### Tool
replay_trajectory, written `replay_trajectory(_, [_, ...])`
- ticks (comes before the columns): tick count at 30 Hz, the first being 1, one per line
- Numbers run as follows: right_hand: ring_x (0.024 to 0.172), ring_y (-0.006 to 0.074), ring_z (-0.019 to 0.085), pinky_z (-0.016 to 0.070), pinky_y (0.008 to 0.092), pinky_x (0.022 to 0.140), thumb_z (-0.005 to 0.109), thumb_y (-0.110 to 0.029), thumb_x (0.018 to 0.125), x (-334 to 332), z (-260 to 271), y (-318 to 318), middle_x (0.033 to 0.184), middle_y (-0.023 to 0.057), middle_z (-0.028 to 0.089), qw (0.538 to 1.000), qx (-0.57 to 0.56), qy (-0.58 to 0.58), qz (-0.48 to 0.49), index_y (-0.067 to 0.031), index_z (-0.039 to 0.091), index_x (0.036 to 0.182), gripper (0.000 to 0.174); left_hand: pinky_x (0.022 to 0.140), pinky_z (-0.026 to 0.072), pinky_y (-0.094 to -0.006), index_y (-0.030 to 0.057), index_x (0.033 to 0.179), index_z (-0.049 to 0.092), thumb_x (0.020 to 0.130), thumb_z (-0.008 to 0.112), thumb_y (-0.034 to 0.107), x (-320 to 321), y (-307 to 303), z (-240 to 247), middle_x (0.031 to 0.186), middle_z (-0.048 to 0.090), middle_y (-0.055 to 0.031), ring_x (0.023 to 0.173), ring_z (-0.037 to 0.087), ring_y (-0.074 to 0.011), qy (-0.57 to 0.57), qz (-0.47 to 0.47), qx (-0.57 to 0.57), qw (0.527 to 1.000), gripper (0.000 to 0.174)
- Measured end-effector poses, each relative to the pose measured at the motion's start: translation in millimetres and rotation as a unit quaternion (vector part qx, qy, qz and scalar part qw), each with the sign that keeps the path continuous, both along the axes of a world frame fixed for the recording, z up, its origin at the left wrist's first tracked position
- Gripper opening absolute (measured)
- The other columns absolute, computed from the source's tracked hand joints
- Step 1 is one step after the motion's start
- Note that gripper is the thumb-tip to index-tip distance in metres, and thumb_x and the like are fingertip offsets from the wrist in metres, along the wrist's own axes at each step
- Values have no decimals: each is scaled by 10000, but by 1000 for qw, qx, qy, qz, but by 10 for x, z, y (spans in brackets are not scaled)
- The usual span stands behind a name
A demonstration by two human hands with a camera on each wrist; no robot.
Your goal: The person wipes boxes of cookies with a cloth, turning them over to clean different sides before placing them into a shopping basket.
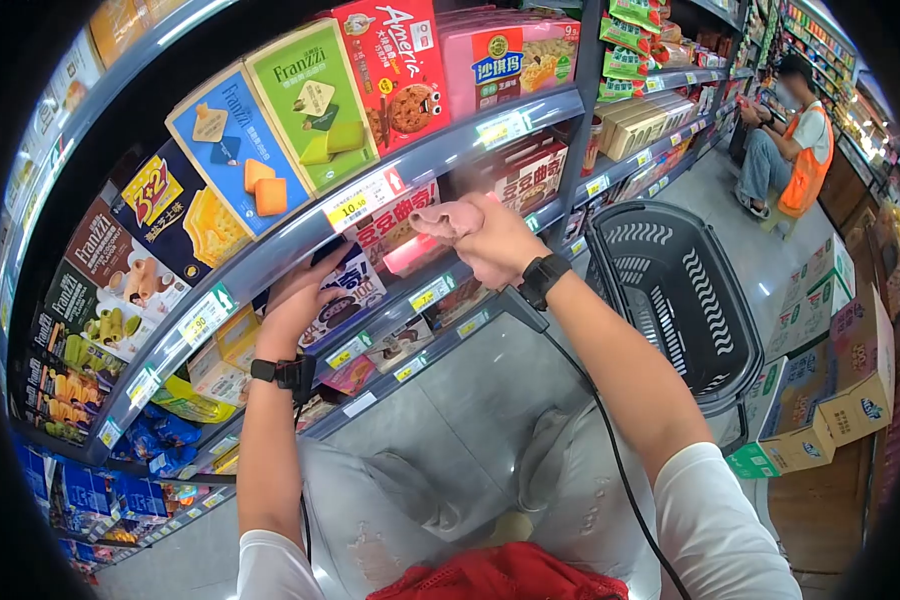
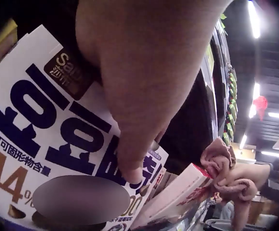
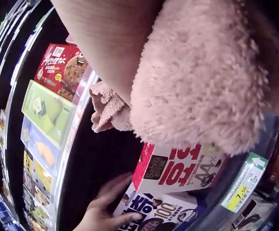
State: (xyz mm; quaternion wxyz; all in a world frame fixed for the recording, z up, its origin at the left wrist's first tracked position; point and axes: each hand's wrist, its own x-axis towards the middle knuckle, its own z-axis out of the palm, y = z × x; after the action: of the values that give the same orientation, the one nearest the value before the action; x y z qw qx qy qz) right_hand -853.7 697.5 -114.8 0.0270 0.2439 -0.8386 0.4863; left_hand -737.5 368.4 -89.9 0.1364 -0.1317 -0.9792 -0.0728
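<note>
My left hand (image 1: 298, 305) holds a white-and-navy cookie box (image 1: 355, 285) on the shelf below the top display. Its thumb presses on the printed front (image 2: 77, 130), and the other fingers go over the top, largely hidden behind it. Bunched in my right hand (image 1: 510, 243) is a fluffy pink cloth (image 3: 197, 77), with folds hanging out on both sides. That cloth is right at a red-and-white cookie box (image 3: 178, 166), which stands beside the navy one. The right fingertips are hidden by the cloth.
Cookie boxes, one blue (image 1: 240, 150) and one green (image 1: 310, 110), line the upper shelf, whose price-tag edge (image 1: 350, 205) overhangs my hands. A black basket (image 1: 670, 300) stands on the floor at right, near cartons (image 1: 820, 400). Farther back sits a person in an orange vest (image 1: 808, 160).
</note>
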Motion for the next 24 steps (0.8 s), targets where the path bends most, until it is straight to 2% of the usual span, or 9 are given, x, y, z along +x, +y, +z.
replay_trajectory(5, [1006,350,704,548,410,889,780,-231,695,63,227,63,1062,212,719,1000,-2,-13,4,-10,667,1145,514,1148,378,-473,235,1531,464,755,855,246,37,111,73,1520,476,-185,1401,421,-431,8,4,12,1000,868])
replay_trajectory(8, [979,306,708,549,385,864,787,-239,688,223,414,173,1042,189,724,992,-75,-100,33,10,672,1145,533,1140,375,-494,135,1534,436,846,794,359,20,122,25,1532,458,-224,1402,418,-439,78,11,-12,997,808])
replay_trajectory(9, [921,221,695,547,343,831,770,-214,722,273,406,223,1016,130,723,989,-89,-114,43,40,662,1155,514,1129,379,-487,60,1507,453,950,664,434,0,114,11,1512,476,-249,1384,441,-446,69,5,-4,998,703])
replay_trajectory(13, [843,119,648,533,284,771,733,-162,791,749,708,407,958,46,707,965,-160,-195,63,50,679,1106,384,1084,412,-478,43,1471,497,1018,530,502,185,466,417,1502,512,-219,1356,505,-410,-53,-6,123,991,645])
replay_trajectory(16, [817,118,635,524,285,744,731,-163,797,847,745,526,926,45,708,947,-141,-273,98,33,702,1061,331,1186,320,-426,21,1473,499,1028,487,579,202,696,427,1463,558,-192,1418,464,-317,-244,-168,360,885,714])
replay_trajectory(18, [789,107,619,515,279,715,715,-161,806,892,685,508,890,38,703,949,-123,-260,127,31,710,1017,285,1199,289,-392,20,1573,335,983,481,693,240,810,118,1578,404,-165,1439,408,-264,-350,-231,465,779,906])
replay_trajectory(20, [783,104,617,514,274,707,716,-182,804,990,655,457,869,36,699,935,-147,-254,198,38,710,1005,299,1207,273,-384,-21,1607,212,966,635,566,415,997,211,1574,388,-171,1454,370,-261,-452,-249,445,732,966])
replay_trajectory(23, [810,216,693,542,327,763,735,-267,756,1098,668,365,892,126,737,969,-37,-188,159,24,714,1051,415,1203,280,-384,5,1625,153,947,700,453,609,1176,164,1597,348,-146,1459,354,-242,-495,-184,534,660,979])
replay_trajectory(24, [825,247,710,548,341,779,739,-281,745,1087,643,330,904,149,746,974,-8,-167,152,16,716,1066,438,1175,319,-376,9,1618,173,941,708,419,634,1186,135,1582,364,-141,1436,383,-234,-495,-164,533,667,956])
